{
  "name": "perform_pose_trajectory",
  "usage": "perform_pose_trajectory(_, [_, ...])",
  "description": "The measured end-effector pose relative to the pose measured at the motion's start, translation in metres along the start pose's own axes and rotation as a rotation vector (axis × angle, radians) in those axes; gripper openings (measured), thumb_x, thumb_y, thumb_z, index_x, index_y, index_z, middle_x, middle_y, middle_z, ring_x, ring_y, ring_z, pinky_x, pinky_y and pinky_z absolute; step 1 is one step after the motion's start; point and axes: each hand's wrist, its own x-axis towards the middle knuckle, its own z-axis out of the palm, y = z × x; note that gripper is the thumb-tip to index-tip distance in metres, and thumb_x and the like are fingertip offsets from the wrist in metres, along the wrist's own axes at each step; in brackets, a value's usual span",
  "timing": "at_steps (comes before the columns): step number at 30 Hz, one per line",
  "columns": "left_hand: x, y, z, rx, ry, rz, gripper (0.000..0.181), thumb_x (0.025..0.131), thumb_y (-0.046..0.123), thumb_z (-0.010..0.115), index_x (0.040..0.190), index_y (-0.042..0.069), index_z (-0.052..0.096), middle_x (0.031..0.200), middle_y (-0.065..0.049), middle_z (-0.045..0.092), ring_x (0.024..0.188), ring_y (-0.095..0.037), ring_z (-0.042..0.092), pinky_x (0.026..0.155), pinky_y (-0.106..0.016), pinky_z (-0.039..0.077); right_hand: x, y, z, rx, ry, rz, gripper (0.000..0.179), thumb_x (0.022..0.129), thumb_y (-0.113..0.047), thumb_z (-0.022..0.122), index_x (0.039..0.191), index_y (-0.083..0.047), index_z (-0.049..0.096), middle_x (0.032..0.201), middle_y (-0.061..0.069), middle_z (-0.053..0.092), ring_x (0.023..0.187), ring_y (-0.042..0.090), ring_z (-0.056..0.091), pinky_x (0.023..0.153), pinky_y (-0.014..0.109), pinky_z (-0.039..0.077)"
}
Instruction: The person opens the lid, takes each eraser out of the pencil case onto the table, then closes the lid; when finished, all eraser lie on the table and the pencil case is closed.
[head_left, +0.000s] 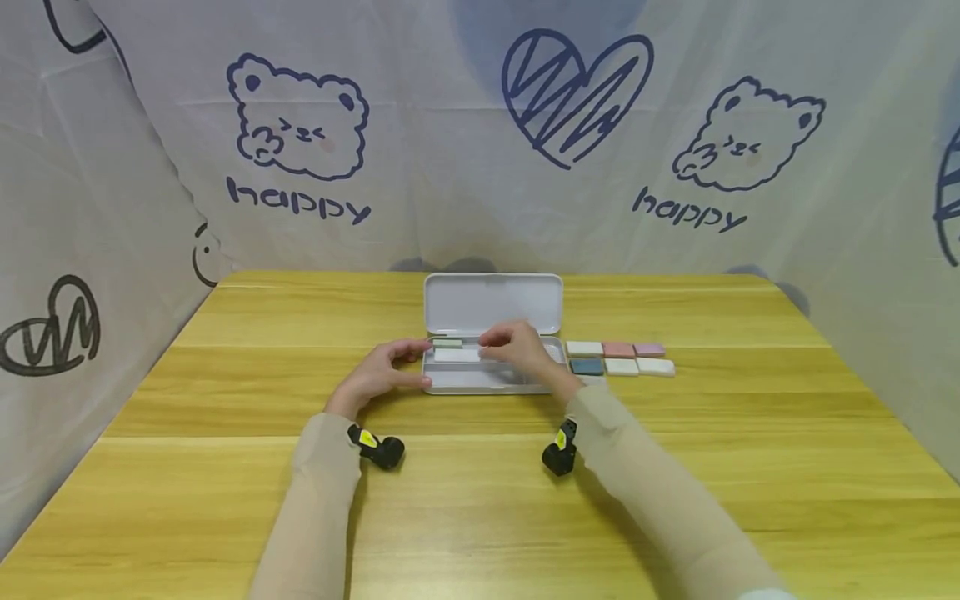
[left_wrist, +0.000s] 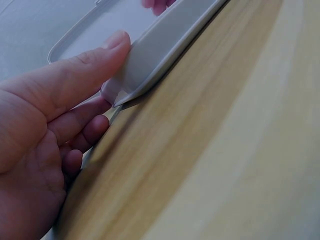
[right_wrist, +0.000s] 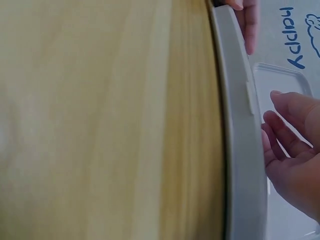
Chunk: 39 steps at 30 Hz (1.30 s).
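My left hand (head_left: 378, 375) pinches the open case's (head_left: 487, 379) left end, thumb on its front wall; my right hand's (head_left: 517, 348) fingers, loosely curled, hover inside, holding nothing I can make out.

Your left hand (head_left: 380, 372) grips the left end of the open white case (head_left: 491, 333) on the desk (head_left: 480, 500). Your right hand (head_left: 521, 350) hovers over the tray, fingers curled, just beside a white eraser (head_left: 456, 355) and a green eraser (head_left: 447, 342) inside. Six pastel erasers (head_left: 619, 358) lie in two rows just right of the case.
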Motion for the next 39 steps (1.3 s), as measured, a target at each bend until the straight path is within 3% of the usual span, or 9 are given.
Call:
perform_pose_trajectory(8, [0.001, 0.003, 0.001, -0.003, -0.006, -0.004, 0.061, 0.071, 0.008, 0.075, 0.125, -0.001, 0.049, 0.121, -0.016, 0.049, 0.109, -0.028, 0.041, 0.095, -0.039, 0.03, -0.005, -0.009, 0.007, -0.051, -0.005, 0.078, 0.024, 0.077, 0.0, 0.067, 0.101, 0.005, 0.065, 0.098, 0.014, 0.063, 0.087, 0.021, 0.058, 0.076, 0.026, 0.046])
perform_pose_trajectory(16, [0.001, 0.004, -0.002, 0.004, -0.002, 0.0, 0.06, 0.071, 0.007, 0.074, 0.125, -0.001, 0.049, 0.119, -0.016, 0.049, 0.107, -0.028, 0.041, 0.094, -0.039, 0.03, -0.004, -0.009, 0.007, -0.101, -0.032, 0.044, 0.026, 0.078, -0.001, 0.066, 0.103, 0.004, 0.064, 0.1, 0.014, 0.063, 0.088, 0.021, 0.057, 0.076, 0.026, 0.046])
perform_pose_trajectory(30, [0.0, 0.001, -0.001, 0.003, -0.004, 0.006, 0.06, 0.071, 0.008, 0.074, 0.125, -0.001, 0.049, 0.119, -0.016, 0.049, 0.107, -0.028, 0.041, 0.095, -0.039, 0.03, -0.005, -0.009, 0.008, -0.088, -0.051, 0.067, 0.02, 0.079, -0.002, 0.065, 0.098, 0.002, 0.066, 0.096, 0.011, 0.064, 0.085, 0.018, 0.056, 0.076, 0.026, 0.045])
perform_pose_trajectory(39, [0.0, 0.0, -0.001, 0.004, -0.008, 0.011, 0.059, 0.072, 0.006, 0.073, 0.125, -0.003, 0.048, 0.121, -0.018, 0.049, 0.109, -0.029, 0.04, 0.096, -0.04, 0.029, -0.003, -0.007, 0.009, -0.022, -0.049, 0.072, 0.018, 0.08, -0.001, 0.064, 0.098, 0.003, 0.066, 0.097, 0.013, 0.064, 0.088, 0.02, 0.056, 0.077, 0.026, 0.045])
